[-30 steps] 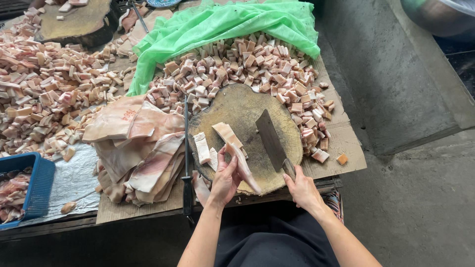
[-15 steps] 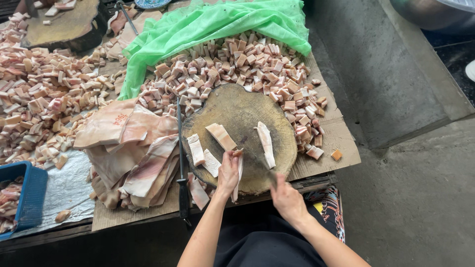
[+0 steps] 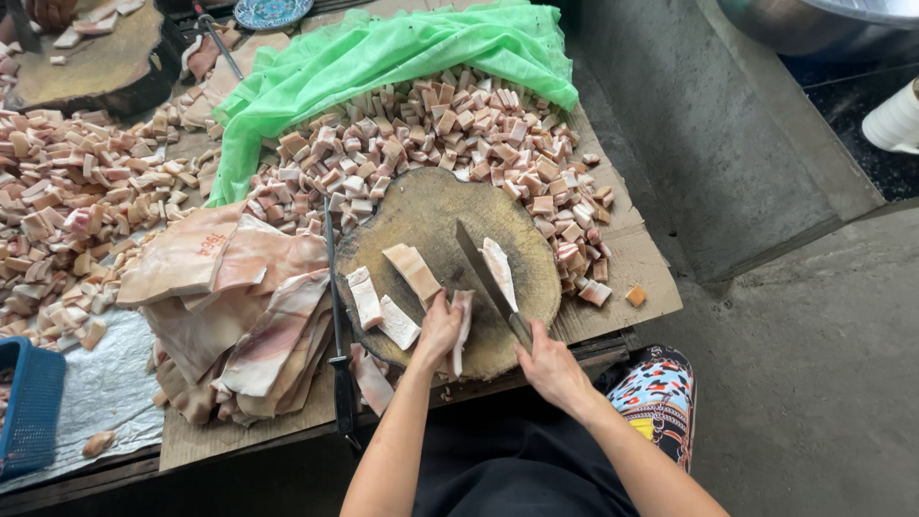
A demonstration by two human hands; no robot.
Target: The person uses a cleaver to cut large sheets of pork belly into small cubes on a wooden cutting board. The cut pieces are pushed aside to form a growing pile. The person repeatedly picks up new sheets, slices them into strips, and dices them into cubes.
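A round wooden chopping block (image 3: pixel 431 206) carries a few long strips of raw pork. My left hand (image 3: pixel 438 330) presses on one strip (image 3: pixel 460 325) at the block's near edge. My right hand (image 3: pixel 550 369) grips the handle of a cleaver (image 3: pixel 483 270), whose blade lies across the block between my left hand and a separate strip (image 3: pixel 499 273) to its right. Other strips (image 3: pixel 413 273) lie just left of my left hand.
A stack of large pork slabs (image 3: pixel 244 306) sits left of the block, a long dark knife (image 3: pixel 335 316) between them. Heaps of diced pork (image 3: pixel 450 129) lie behind, under a green plastic sheet (image 3: pixel 383 57). A blue crate (image 3: pixel 29 412) stands far left; a concrete wall (image 3: pixel 699 134) rises right.
The cleaver came down from its raised, upright position and now lies low across the block. A cut strip rests to the right of the blade. My left hand stayed on the meat.
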